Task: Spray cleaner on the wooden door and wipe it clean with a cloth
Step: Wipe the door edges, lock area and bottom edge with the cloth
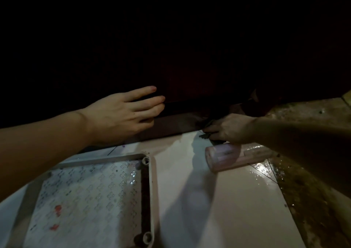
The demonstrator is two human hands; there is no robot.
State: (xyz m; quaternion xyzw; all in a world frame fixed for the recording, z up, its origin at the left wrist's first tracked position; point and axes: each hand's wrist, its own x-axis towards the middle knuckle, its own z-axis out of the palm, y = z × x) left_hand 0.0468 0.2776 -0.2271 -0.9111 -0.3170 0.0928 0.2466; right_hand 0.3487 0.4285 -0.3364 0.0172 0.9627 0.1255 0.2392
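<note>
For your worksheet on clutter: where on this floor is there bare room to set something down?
Bare pale tile lies between the plastic tray and the wet, dirty strip, below the lying bottle. It is crowded at the door's foot, around the right hand holding the dark cloth.

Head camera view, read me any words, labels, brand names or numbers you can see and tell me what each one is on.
No text can be read in this view.
pink bottle, lying on the floor: no label lettering visible; a dark smudge on it is too blurred to read.
grey tray: the sheet inside shows a repeating pattern and red marks, no words.
door: too dark to show any sign.
dark cloth in the right hand: no tag visible.
</note>
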